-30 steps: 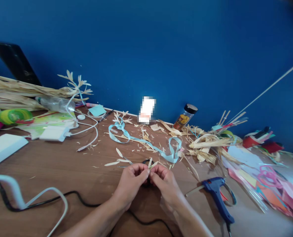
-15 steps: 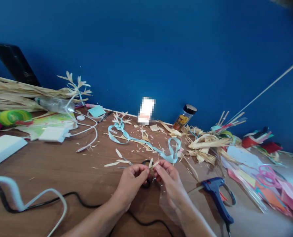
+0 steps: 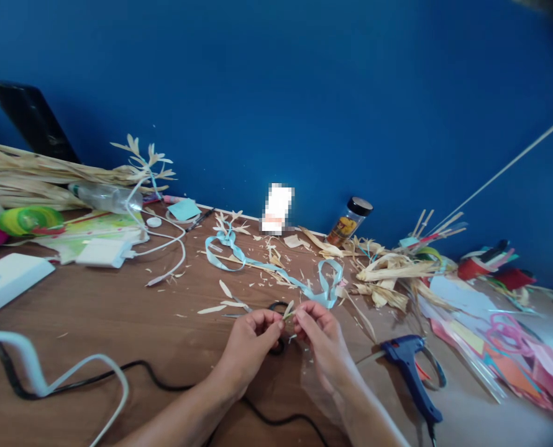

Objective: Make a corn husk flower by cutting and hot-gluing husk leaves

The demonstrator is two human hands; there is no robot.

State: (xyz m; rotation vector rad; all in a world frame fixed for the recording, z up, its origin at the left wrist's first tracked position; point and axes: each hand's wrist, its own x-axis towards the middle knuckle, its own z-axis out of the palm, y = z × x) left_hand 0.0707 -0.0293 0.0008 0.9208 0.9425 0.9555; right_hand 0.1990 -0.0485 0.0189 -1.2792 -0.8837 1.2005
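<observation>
Over the table's near middle, my left hand [image 3: 253, 338] pinches the base of a small piece of dried husk with pale, petal-like strips [image 3: 289, 308]. My right hand [image 3: 320, 332] is closed at the fingertips on the right side of the same piece. Black-handled scissors [image 3: 279, 306] lie beneath and behind my hands, partly hidden by them. Left of the scissors rest several loose cut husk strips [image 3: 212, 309]. Beyond my hands a light blue ribbon [image 3: 307, 288] curls across the table, with a husk flower [image 3: 230, 222] at its far end.
A blue glue gun [image 3: 409, 366] lies to the right. Behind it are dried husks [image 3: 388, 270] and coloured paper [image 3: 509, 366]. A black-lidded jar [image 3: 348, 220] leans near the wall. On the left are a power strip [image 3: 13, 282], a white adapter [image 3: 104, 251] and a black cord [image 3: 164, 388].
My right fingertips have shifted slightly right, and the husk strips now tilt more to the right between my hands. The other things stay in place.
</observation>
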